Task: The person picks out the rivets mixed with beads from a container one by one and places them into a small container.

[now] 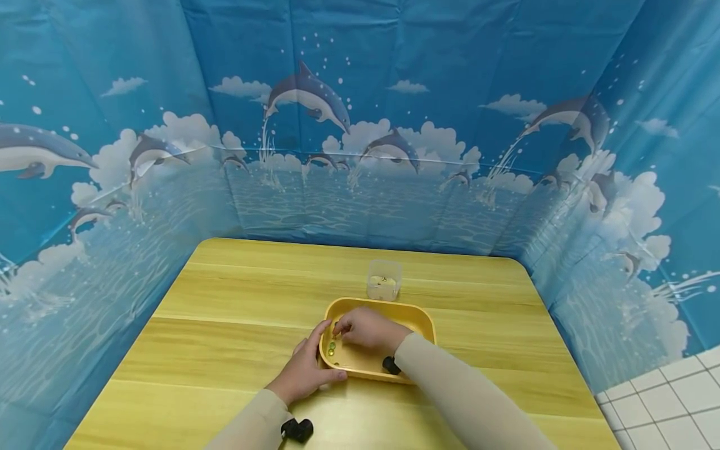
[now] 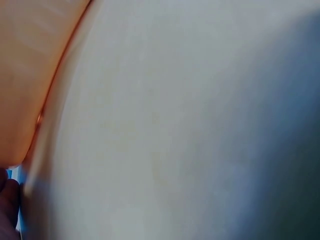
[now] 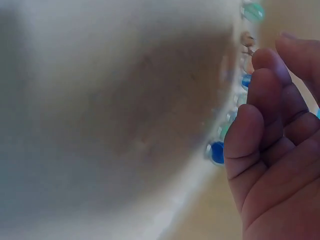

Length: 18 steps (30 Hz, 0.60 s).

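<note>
A yellow tray [image 1: 424,325] with raised sides lies on the table. My left hand [image 1: 306,369] holds its left front corner, thumb along the front wall and fingers along the left side. Inside the tray is my right hand [image 1: 368,328], bent fingers reaching down by the left wall. Green glass marbles [image 1: 332,347] lie along that wall. In the right wrist view, several small round pieces line the wall beside the fingertips, among them a blue marble [image 3: 217,152], a green marble [image 3: 254,11] and a brown bead [image 3: 247,38]. Nothing shows between thumb and fingers there.
A clear plastic box [image 1: 385,280] with a few small pieces at its bottom stands just behind the tray. The wood-grain table [image 1: 225,325] is bordered by a blue dolphin-print curtain [image 1: 365,187] at the back and sides. White tiles [image 1: 675,400] show at the right.
</note>
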Motion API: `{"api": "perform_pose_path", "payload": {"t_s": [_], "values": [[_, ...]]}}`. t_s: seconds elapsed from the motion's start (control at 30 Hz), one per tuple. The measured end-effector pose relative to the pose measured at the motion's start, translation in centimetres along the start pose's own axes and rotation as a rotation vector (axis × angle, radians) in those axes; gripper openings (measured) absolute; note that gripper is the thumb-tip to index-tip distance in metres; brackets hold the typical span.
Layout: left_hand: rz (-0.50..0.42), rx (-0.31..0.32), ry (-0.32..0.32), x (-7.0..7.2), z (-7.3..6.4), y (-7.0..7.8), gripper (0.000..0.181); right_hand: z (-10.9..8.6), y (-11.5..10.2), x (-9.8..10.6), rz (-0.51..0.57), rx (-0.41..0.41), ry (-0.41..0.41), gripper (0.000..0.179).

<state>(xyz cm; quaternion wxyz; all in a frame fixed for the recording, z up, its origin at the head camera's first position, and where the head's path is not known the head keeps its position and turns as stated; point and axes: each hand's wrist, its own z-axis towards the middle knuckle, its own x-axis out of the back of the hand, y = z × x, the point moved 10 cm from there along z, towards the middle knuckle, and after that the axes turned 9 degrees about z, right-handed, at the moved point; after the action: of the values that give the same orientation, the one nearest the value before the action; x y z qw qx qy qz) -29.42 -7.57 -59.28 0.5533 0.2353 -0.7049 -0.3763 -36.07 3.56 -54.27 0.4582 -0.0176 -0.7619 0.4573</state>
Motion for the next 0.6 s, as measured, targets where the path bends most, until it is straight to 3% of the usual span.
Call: {"api": "perform_pose_path", "payload": {"t_s": [0.27, 0.6], "values": [[0.013, -0.014, -0.004, -0.1, 0.0, 0.2, 0.116, 0.6, 0.4, -1.3, -0.043, 0.008, 0.009, 0.018], [0.005, -0.004, 0.0, 0.0, -0.1, 0.1, 0.115, 1.2, 0.1, -1.5, -0.128, 0.015, 0.029, 0.016]]}}
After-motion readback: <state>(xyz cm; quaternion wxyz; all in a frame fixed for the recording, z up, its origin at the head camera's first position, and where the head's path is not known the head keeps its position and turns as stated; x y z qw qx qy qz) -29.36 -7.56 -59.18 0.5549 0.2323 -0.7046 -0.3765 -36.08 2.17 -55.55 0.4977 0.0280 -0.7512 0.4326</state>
